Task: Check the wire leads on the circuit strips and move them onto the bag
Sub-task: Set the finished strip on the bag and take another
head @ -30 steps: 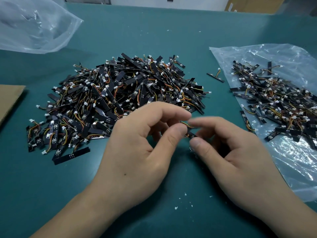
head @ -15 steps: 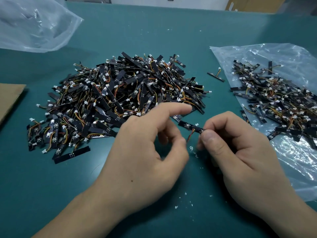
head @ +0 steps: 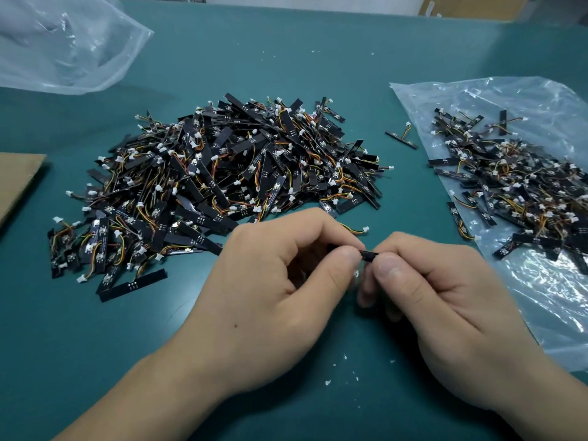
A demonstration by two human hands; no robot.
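Since 0.5 s ago left hand (head: 273, 281) has come back in: thumb + index now pinch one end of the circuit strip (head: 369, 256), right hand (head: 445, 291) thumb + index clamped on the other end. Strip spans btwn both hands, low over table (head: 286, 58), prob steadied to inspect its lead, mostly hidden by fingers. Unchecked pile (head: 222, 186) lies ahead; bag (head: 547, 313) w/ checked strips (head: 525, 192) at right, handy for drop-off

Electronics assembly or inspection bench, factory type. Teal work mat (head: 286, 65), big loose pile of black circuit strips (head: 222, 173) with wire leads (head: 353, 229) and white connectors (head: 391, 167). Smaller batch (head: 515, 192) on clear plastic bag (head: 509, 100). Second bag (head: 63, 43), cardboard sheet (head: 16, 183), plastic crumbs (head: 326, 382).
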